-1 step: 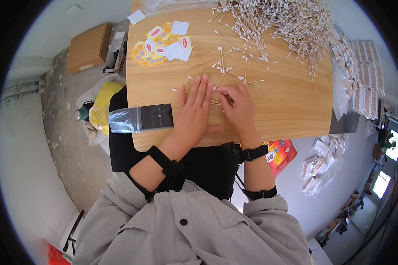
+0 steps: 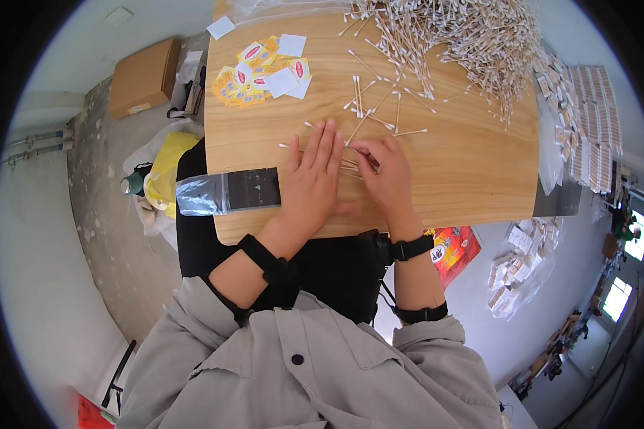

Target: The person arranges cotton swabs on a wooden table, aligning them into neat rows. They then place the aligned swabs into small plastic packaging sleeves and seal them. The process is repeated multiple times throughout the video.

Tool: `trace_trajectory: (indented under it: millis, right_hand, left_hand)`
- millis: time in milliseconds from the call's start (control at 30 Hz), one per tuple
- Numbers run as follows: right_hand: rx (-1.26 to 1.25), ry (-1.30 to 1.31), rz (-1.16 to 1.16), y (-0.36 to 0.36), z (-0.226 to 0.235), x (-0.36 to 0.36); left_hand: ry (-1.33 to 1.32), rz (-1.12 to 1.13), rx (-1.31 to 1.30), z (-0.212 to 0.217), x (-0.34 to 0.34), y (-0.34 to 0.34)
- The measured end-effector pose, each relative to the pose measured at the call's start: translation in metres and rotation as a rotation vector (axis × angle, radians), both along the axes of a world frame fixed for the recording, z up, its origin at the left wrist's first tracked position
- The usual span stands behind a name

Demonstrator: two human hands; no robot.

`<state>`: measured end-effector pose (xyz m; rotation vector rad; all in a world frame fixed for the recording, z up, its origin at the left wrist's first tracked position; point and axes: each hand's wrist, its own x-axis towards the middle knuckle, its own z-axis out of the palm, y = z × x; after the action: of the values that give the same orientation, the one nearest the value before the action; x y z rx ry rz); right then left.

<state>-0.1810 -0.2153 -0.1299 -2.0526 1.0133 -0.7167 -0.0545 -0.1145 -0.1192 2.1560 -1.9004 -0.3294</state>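
My left hand lies flat on the wooden table, fingers stretched out and palm down. It covers the middle of several cotton swabs; a few white tips stick out on its left side and thin sticks show on its right. Close beside it, my right hand is closed, thumb and forefinger pinched at the cotton swabs between the two hands. Its fingers hide just how many it grips. Just beyond the hands, loose cotton swabs lie scattered at different angles.
A big heap of cotton swabs covers the far right of the table. At the far left are yellow cards and white paper squares. A clear bag overlaps a black strip at the near left edge. Packed bundles stand beyond the right edge.
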Motion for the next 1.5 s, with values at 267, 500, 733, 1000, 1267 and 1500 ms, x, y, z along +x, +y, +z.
trace_trajectory:
  millis: [267, 500, 733, 1000, 1267, 1500]
  right_hand:
    - [0.043, -0.03, -0.096, -0.003, 0.013, 0.012]
    - [-0.317, 0.143, -0.092, -0.034, 0.003, 0.018]
    - [-0.109, 0.097, -0.088, -0.03, 0.007, 0.017]
    - [-0.084, -0.019, -0.168, -0.008, 0.005, -0.01]
    - [-0.077, 0.118, 0.071, -0.023, 0.005, -0.019]
    - [-0.085, 0.168, 0.03, -0.023, 0.018, -0.032]
  left_hand:
    - [0.107, 0.053, -0.097, -0.003, -0.008, 0.021]
    - [0.041, -0.005, -0.006, 0.0, -0.015, 0.011]
    - [0.075, 0.071, -0.073, -0.014, -0.028, -0.005]
    - [0.144, 0.078, -0.249, -0.005, -0.014, 0.01]
    - [0.181, 0.105, -0.232, -0.001, -0.005, 0.008]
    - [0.11, 0.114, -0.087, -0.005, 0.019, 0.039]
